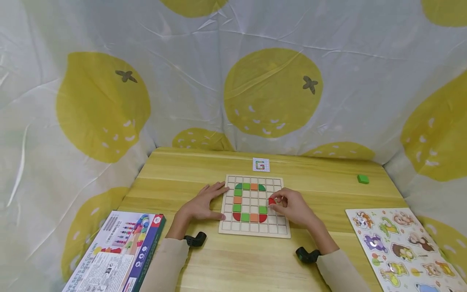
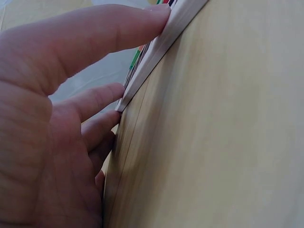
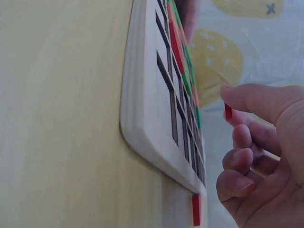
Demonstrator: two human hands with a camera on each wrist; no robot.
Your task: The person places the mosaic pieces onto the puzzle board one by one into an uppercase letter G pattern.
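Head view: red tile [image 1: 271,200] pinched in right hand's [image 1: 292,207] grip above board [image 1: 255,229].

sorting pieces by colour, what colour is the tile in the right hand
Red tile, clearest in the head view.

A pale wooden bench [image 1: 328,190] stands against a creased white cloth backdrop [image 1: 204,61] printed with big yellow fruit, evenly lit.
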